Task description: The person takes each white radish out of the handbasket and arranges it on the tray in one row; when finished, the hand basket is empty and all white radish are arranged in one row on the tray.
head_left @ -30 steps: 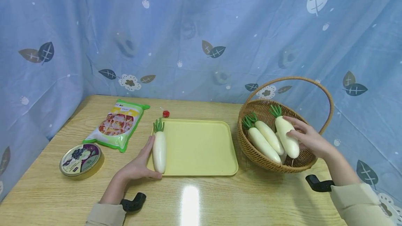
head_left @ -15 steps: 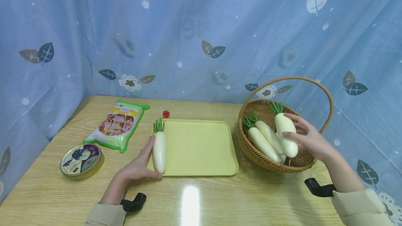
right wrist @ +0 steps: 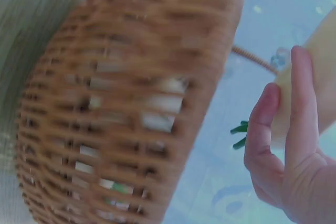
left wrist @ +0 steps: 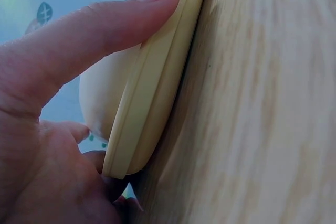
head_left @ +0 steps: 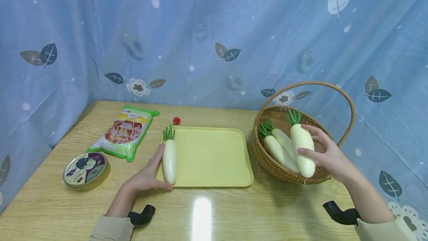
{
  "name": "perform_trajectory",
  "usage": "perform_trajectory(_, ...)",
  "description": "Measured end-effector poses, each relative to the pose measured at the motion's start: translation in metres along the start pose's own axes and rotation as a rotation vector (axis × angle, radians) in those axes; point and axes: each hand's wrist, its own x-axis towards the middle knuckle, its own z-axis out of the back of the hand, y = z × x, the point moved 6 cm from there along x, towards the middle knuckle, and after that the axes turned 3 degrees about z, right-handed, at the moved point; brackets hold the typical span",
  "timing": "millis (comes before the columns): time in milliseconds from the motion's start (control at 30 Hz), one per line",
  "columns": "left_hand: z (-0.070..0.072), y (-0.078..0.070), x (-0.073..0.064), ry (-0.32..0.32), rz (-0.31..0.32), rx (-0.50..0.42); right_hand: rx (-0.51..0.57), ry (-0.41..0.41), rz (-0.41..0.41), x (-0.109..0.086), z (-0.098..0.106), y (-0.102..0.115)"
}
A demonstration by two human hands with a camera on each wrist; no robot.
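My right hand [head_left: 328, 156] holds a white radish [head_left: 302, 148] with green stalks, up over the near side of a wicker basket [head_left: 267, 163]. In the right wrist view the radish [right wrist: 298, 95] shows behind the fingers, clear of the basket's rim. More white radishes [head_left: 281, 154] lie inside the basket. My left hand [head_left: 147, 176] grips a yellow tray [head_left: 210, 157] at its near left corner, thumb along the front edge and fingers along the left side. The thumb lies over the tray rim [left wrist: 142, 103] in the left wrist view. Another white radish [head_left: 169, 161] lies along the tray's left side.
To the left are a green and white food packet [head_left: 125, 132] and a round tin [head_left: 86, 170]. A small red item [head_left: 176, 120] sits behind the tray. The basket's tall handle [head_left: 312, 83] arches above it, and a blue curtain [head_left: 200, 40] hangs behind the table.
My right hand has lifted the radish and brought it slightly nearer, past the basket's near rim. The left hand and the tray have stayed in place.
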Motion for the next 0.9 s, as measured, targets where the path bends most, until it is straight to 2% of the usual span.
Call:
perform_trajectory(300,0.000,0.000,0.001,-0.004,-0.007,-0.005,0.035,0.048,0.028,-0.012,-0.023,0.015)
perform_trajectory(900,0.000,0.002,0.000,0.005,0.003,-0.021,0.065,0.141,0.134,-0.018,-0.062,0.041)
